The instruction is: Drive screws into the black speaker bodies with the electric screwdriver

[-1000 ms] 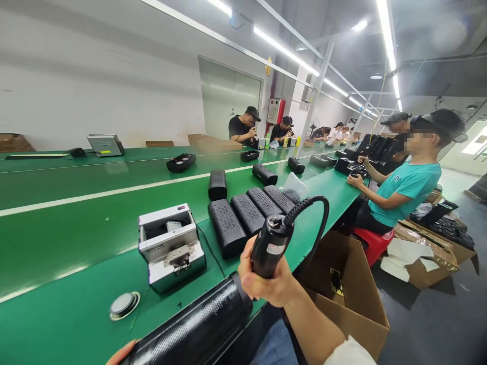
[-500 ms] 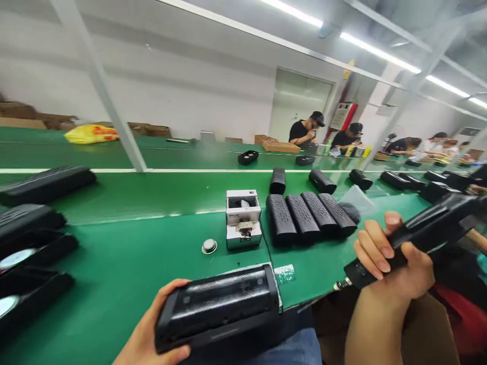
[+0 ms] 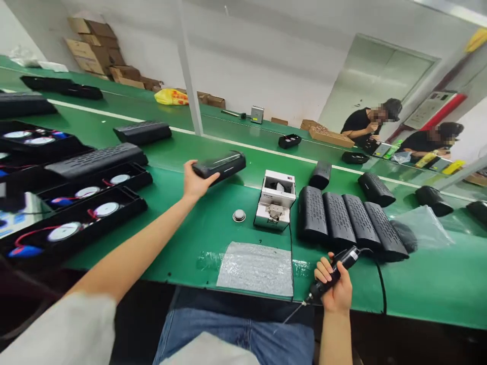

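Note:
My left hand (image 3: 198, 180) is stretched forward and grips one end of a long black speaker case (image 3: 228, 163). The case is over the far part of the bench; whether it touches the surface I cannot tell. Near the front edge, my right hand (image 3: 335, 284) wraps round a black electric screwdriver (image 3: 348, 258), its thin bit pointing down and left over my lap. Between the hands stands a white screw feeder (image 3: 276, 203), with a small round silver part (image 3: 239, 216) to its left. A bubble-wrap sheet (image 3: 254, 268) lies flat at the front edge.
Several finished-looking black cases (image 3: 312, 218) stand in a row right of the feeder, beside a clear plastic bag (image 3: 426, 225). Open cases with speakers and wires (image 3: 87, 223) lie at left. A metal post (image 3: 188, 66) rises behind. Co-workers (image 3: 365, 124) sit across.
My left hand has carried the speaker case away from the bubble wrap, forward to the far part of the bench. My right hand with the screwdriver is lower. The view has swung left.

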